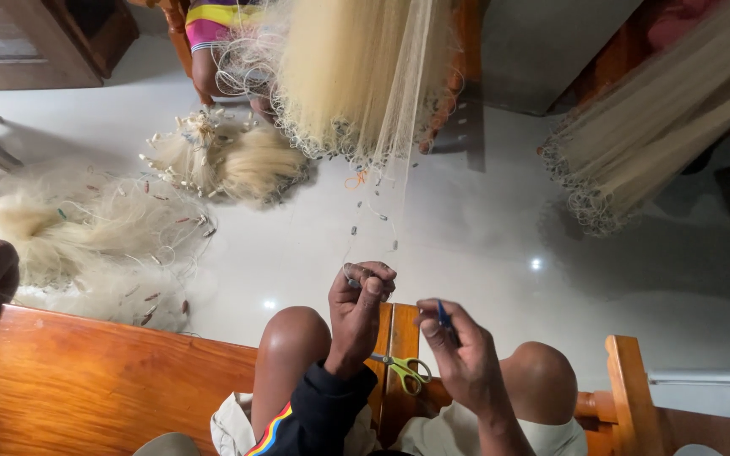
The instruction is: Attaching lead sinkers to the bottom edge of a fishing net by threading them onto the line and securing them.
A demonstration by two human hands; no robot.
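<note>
Heaps of pale fishing net [86, 241], studded with small floats and weights, lie on the glossy white floor [483, 245] at the left of the frame, above a polished wooden bench [86, 388] that fills the lower left. A second, smaller net pile [230, 160] sits at upper centre-left, just below another person [213, 34] in a striped garment, only partly in view. From top centre a bundled hanging net [356, 76] drops toward the seated person's knees. At lower centre the left hand [361, 308], in a dark sleeve with a rainbow stripe, is closed, pinching a thin net line [373, 211] with a small weight at its fingertips. Just beside it, the right hand [458, 355] is closed around a small blue tool [443, 317] held between thumb and fingers; what kind of tool cannot be told. The two hands are near each other but apart. Green-handled scissors [407, 369] rest on the bench slats between the knees, below the hands. Another net bundle [652, 127] slants across the upper right.
</note>
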